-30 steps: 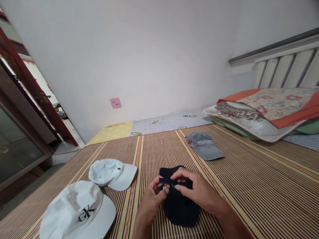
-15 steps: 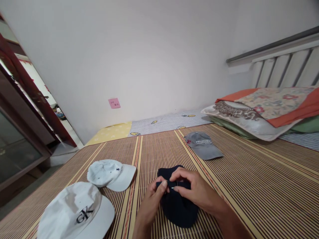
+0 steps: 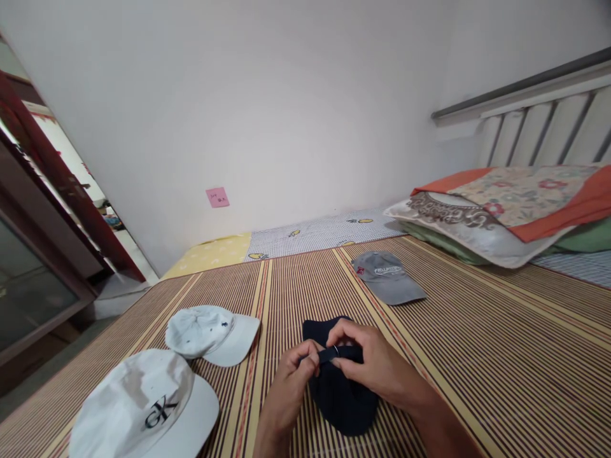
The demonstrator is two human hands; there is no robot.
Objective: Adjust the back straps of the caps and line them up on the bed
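Observation:
A dark navy cap (image 3: 344,404) lies on the striped mat in front of me, its back strap (image 3: 329,353) turned up between my hands. My left hand (image 3: 296,376) pinches the strap's left part between thumb and fingers. On the other side, my right hand (image 3: 370,359) grips the strap beside a small metal buckle (image 3: 337,350), thumb below and fingers above. Part of the cap is hidden behind both hands.
To the left lie a small white cap (image 3: 200,332) and a larger white cap with black letters (image 3: 138,404). A grey cap (image 3: 386,277) rests farther back on the mat (image 3: 305,286). Pillows (image 3: 477,222) are stacked at the right, below a radiator (image 3: 548,133).
My left fingers have shifted slightly along the strap, and more of it shows between my hands. The right hand keeps its grip by the buckle. The other caps lie as before.

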